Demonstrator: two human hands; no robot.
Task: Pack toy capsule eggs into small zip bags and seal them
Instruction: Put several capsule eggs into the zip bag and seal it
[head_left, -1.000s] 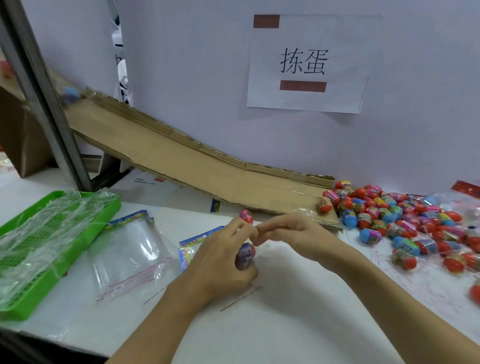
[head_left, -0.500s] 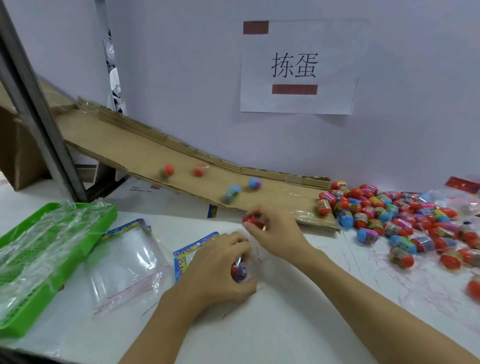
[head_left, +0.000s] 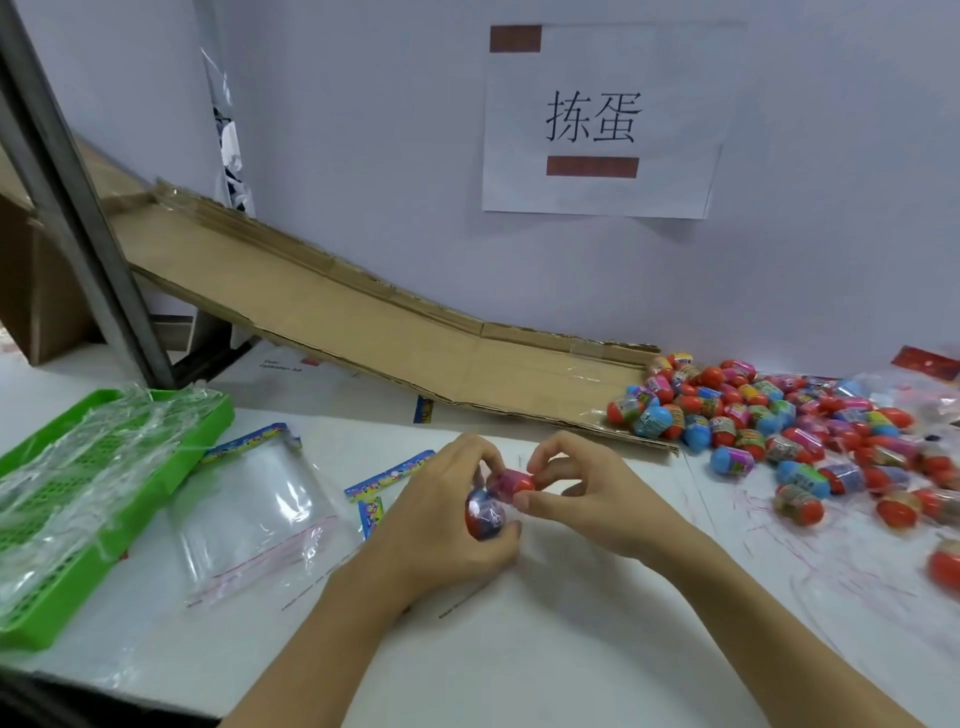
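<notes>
While both hands meet in the middle of the frame, the left hand (head_left: 436, 525) curls round a red and blue egg (head_left: 484, 512), and its fingers hide most of it. The right hand (head_left: 592, 493) pinches a pink and red egg (head_left: 511, 480) by finger and thumb, touching the first egg. A bag may be there, but I cannot tell.

An empty zip bag (head_left: 254, 514) lies flat at the left. Another bag (head_left: 387, 475) peeks out from under the left hand, mostly hidden. The green basket (head_left: 104, 519) is cut off at the left edge, with clear plastic over it.

The egg pile (head_left: 779, 426) sits at the right and runs off the frame edge. The cardboard ramp (head_left: 332, 306) ends just beside the pile. The white table (head_left: 545, 649) has open room along the bottom, between the arms.
</notes>
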